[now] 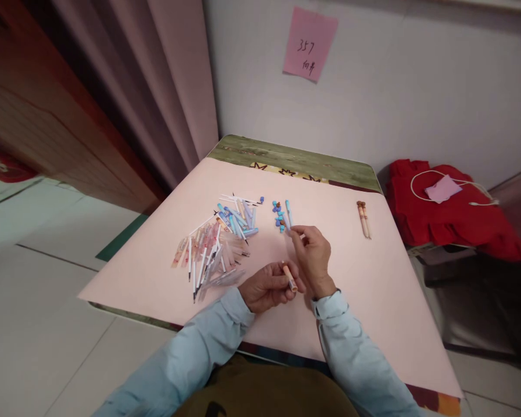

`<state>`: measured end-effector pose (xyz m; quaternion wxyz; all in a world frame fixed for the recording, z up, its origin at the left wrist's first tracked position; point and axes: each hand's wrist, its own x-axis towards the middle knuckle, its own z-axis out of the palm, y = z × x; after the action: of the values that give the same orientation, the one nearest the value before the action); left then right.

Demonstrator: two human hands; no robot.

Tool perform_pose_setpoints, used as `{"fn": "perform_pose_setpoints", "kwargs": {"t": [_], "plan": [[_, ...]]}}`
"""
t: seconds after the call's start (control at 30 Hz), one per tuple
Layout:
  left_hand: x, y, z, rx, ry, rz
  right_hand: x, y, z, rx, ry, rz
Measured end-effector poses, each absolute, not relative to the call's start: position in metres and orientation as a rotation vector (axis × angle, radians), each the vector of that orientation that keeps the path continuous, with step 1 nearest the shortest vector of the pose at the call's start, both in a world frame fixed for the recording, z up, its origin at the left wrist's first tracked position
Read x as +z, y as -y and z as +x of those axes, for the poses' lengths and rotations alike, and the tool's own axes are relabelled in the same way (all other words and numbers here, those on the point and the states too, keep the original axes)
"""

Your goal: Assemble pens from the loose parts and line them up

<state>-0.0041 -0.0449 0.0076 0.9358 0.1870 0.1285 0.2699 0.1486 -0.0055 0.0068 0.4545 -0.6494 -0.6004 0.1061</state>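
Note:
My left hand (264, 288) is closed round a short peach-orange pen barrel (290, 277), whose brown-ringed end points toward me. Above it and to the right, my right hand (313, 253) pinches the near end of a light blue pen barrel (288, 212). Just left of that barrel lies a small cluster of blue and brown pen toppers (279, 216). Further left are loose blue and lilac pen barrels (237, 219), white pen refills (195, 266) with dark tips, and clear, pink-patterned sleeves (208, 237) in a spread heap.
Two brown-topped pens (363, 220) lie side by side on the right of the pink-covered table (373, 313). One blue topper (261, 200) sits apart near the far refills. Beyond the table's right edge, red cloth (425, 214) carries a white cable (481, 190).

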Motion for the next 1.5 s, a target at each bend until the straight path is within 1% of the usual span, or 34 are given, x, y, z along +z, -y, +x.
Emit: {"fn": "perform_pose_setpoints", "kwargs": {"t": [0.13, 0.4, 0.67, 0.83, 1.03, 1.13, 1.5], "plan": [[0.009, 0.044, -0.003, 0.539, -0.248, 0.354, 0.001, 0.005, 0.143, 0.13, 1.718, -1.727], [0.006, 0.034, -0.004, 0.775, -0.338, 0.212, 0.008, -0.03, 0.124, 0.037, 2.106, -1.898], [0.005, 0.028, -0.01, 0.923, -0.356, -0.041, 0.012, -0.042, 0.117, 0.036, 2.165, -2.035], [0.007, 0.028, -0.011, 0.934, -0.308, -0.115, 0.016, -0.033, 0.114, -0.009, 2.125, -1.93], [0.008, 0.028, -0.011, 0.94, -0.314, -0.17, 0.037, 0.018, 0.113, 0.087, 1.609, -1.435], [0.005, 0.025, -0.008, 0.957, -0.351, -0.148, 0.044, 0.04, 0.114, 0.086, 1.559, -1.272], [-0.001, 0.022, 0.003, 1.007, -0.574, 0.013, 0.023, 0.046, 0.13, -0.06, 1.769, -1.309]]}}
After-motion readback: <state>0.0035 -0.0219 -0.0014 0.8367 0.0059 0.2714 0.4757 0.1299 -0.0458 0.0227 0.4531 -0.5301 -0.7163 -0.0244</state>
